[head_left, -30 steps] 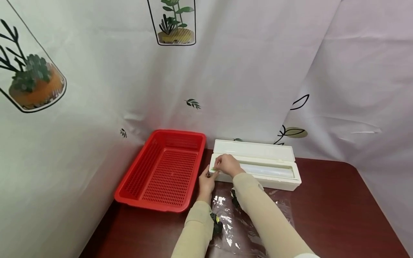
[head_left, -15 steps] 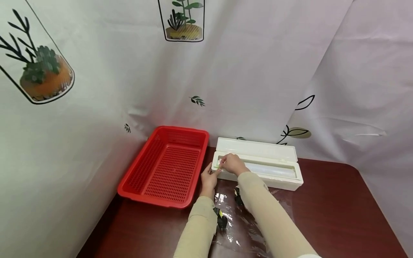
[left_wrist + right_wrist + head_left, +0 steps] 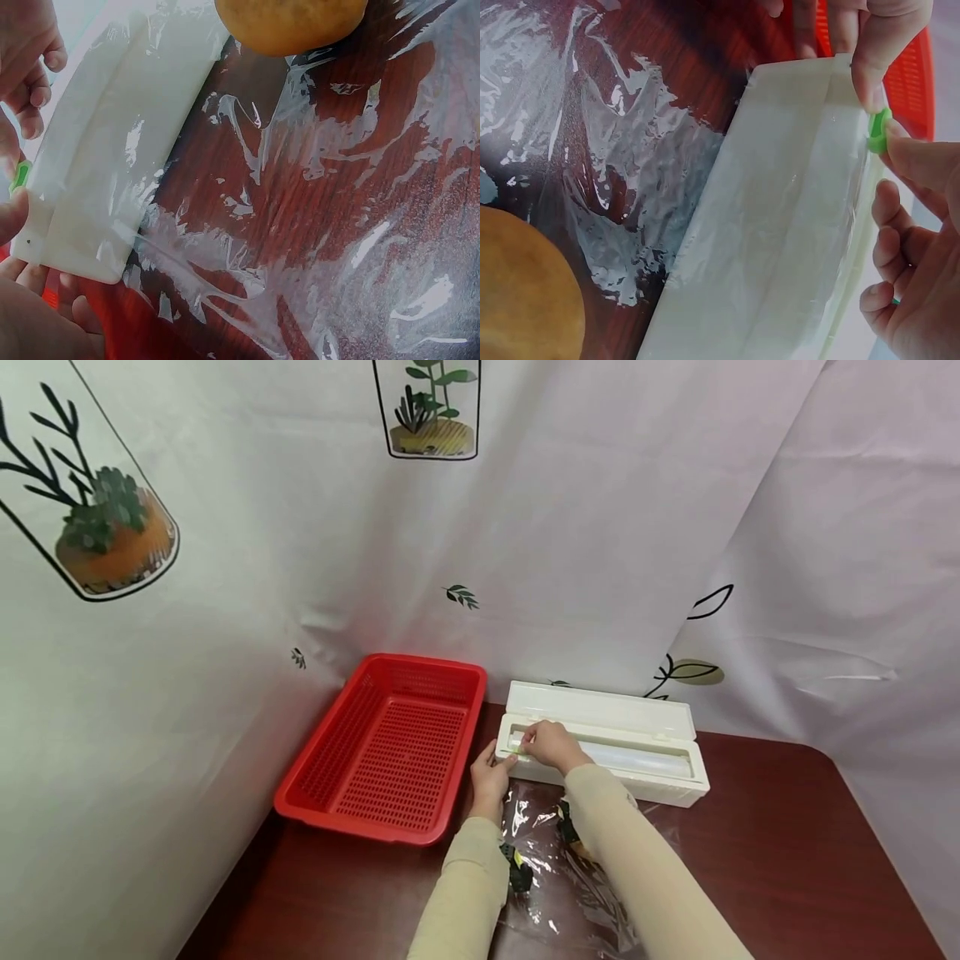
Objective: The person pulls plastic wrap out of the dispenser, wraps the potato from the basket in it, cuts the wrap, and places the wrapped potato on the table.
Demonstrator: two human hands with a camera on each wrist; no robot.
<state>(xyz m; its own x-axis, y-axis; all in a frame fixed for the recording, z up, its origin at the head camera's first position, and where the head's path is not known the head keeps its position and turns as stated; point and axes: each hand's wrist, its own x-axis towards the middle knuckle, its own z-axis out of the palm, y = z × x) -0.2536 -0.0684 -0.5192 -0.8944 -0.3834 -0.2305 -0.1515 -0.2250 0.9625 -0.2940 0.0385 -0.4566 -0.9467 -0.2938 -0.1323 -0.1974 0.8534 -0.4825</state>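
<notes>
A long white cling film dispenser box (image 3: 645,789) lies with its lid (image 3: 600,706) raised, a roll of film (image 3: 637,758) inside. My left hand (image 3: 489,781) grips its left end, thumb on the front edge, fingers round the end. Between my right thumb and forefinger is a small green slide cutter (image 3: 879,131) on the box's edge; the right hand (image 3: 553,746) sits near that left end. Clear cling film (image 3: 247,277) stretches from the box over the table. By it is a rounded yellow-orange object (image 3: 525,289), only partly visible, its kind unclear.
A red perforated plastic basket (image 3: 285,793) stands left of the box, close to my left hand. The dark red table (image 3: 780,827) reaches to a patterned cloth wall (image 3: 585,568) behind and at the left.
My right hand has slid a little to the right along the box edge with the slide cutter. The left hand keeps hold of the box end. The head view has shifted slightly.
</notes>
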